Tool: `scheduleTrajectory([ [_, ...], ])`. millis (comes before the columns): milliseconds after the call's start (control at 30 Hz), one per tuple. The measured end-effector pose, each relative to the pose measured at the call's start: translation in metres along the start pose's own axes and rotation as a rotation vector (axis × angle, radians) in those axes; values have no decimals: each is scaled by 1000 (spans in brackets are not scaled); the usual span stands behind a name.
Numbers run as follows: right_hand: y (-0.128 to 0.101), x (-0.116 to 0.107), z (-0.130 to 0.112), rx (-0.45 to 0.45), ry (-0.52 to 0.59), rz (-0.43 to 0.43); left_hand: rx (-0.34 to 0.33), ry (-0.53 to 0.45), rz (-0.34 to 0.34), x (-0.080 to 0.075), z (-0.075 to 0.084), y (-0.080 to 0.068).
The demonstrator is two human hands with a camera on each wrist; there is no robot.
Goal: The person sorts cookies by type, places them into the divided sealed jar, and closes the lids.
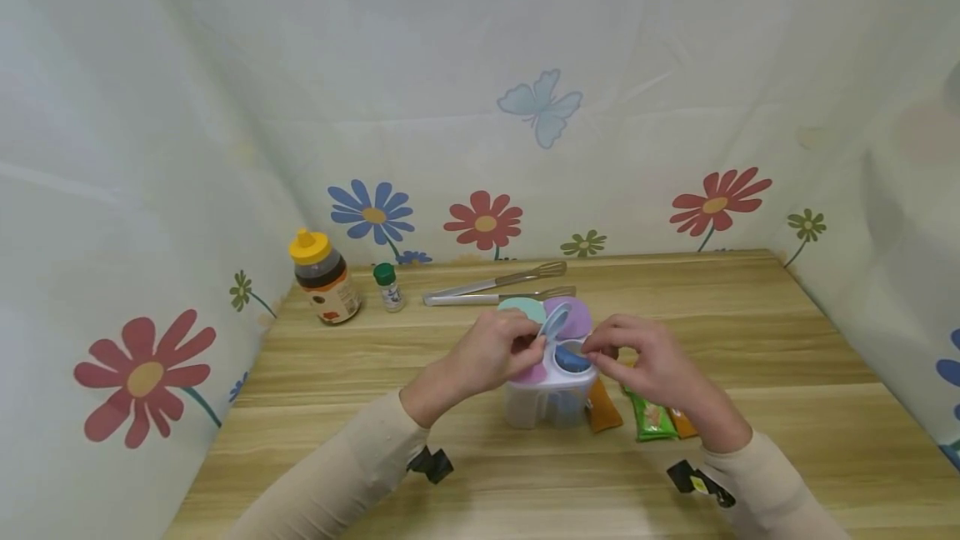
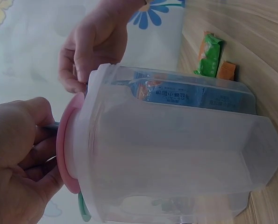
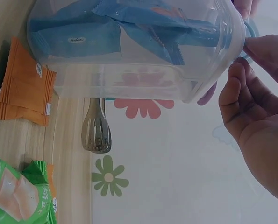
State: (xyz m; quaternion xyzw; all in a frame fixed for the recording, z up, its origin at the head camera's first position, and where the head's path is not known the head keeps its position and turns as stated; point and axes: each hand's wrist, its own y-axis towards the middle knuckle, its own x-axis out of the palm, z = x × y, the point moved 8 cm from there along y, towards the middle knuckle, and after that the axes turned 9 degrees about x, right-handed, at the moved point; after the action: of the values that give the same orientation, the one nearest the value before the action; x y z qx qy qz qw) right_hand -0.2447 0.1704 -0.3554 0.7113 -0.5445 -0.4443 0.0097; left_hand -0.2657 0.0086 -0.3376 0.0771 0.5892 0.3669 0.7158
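A clear storage box point(image 1: 543, 402) with a white top and several round pastel lids stands on the table. My left hand point(image 1: 497, 348) pinches the light-blue lid point(image 1: 557, 321), which is tilted up from its round opening. Inside that opening lies a blue snack packet point(image 1: 572, 359). My right hand point(image 1: 637, 352) is at the opening's right rim, thumb and fingertips pinching the packet's edge. Through the clear wall, more blue packets point(image 3: 78, 37) show in the same compartment. The pink lid point(image 2: 68, 144) is closed beside my left fingers.
Orange packets point(image 3: 24, 84) and a green packet point(image 1: 652, 419) lie right of the box. Behind it are two metal tongs point(image 1: 487, 299). A yellow-capped jar point(image 1: 327, 282) and a green-capped shaker point(image 1: 388, 287) stand back left. A flowered curtain point(image 1: 420, 107) hangs behind the table.
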Motion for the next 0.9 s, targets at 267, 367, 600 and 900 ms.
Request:
scheduleTrajectory([
  [267, -1, 3, 1, -30, -6, -53, -9, 8, -9, 0, 0, 0],
  [367, -1, 5, 0, -49, -30, -72, -14, 7, -11, 0, 0, 0],
  [600, -2, 7, 3, -57, -63, -100, -11, 6, -10, 0, 0, 1],
  [900, -4, 9, 3, -48, -41, -101, 1, 8, -11, 0, 0, 0],
])
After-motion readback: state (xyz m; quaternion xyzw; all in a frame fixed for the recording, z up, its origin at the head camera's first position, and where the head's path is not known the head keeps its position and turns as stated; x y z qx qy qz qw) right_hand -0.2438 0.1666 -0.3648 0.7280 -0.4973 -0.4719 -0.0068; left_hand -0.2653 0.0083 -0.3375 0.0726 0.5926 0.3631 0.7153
